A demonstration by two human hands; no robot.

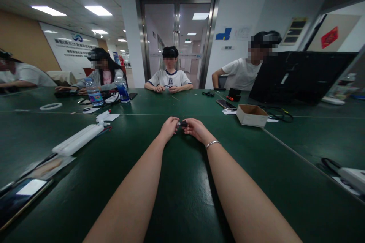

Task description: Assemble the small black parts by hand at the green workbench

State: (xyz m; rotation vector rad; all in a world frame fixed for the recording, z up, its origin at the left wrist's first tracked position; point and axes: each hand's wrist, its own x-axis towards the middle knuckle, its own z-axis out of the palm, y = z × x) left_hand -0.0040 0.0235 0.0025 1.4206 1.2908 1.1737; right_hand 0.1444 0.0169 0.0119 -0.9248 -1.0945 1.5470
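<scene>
Both my arms reach forward over a dark green table. My left hand and my right hand meet at the table's middle, fingers curled in a pinch. Between their fingertips sits a small dark object with a light end, too small to name; both hands grip it. A thin silver bracelet circles my right wrist.
A small open cardboard box stands to the right, a long white power strip to the left, a phone near left. Water bottles, a black laptop and several seated people line the far side.
</scene>
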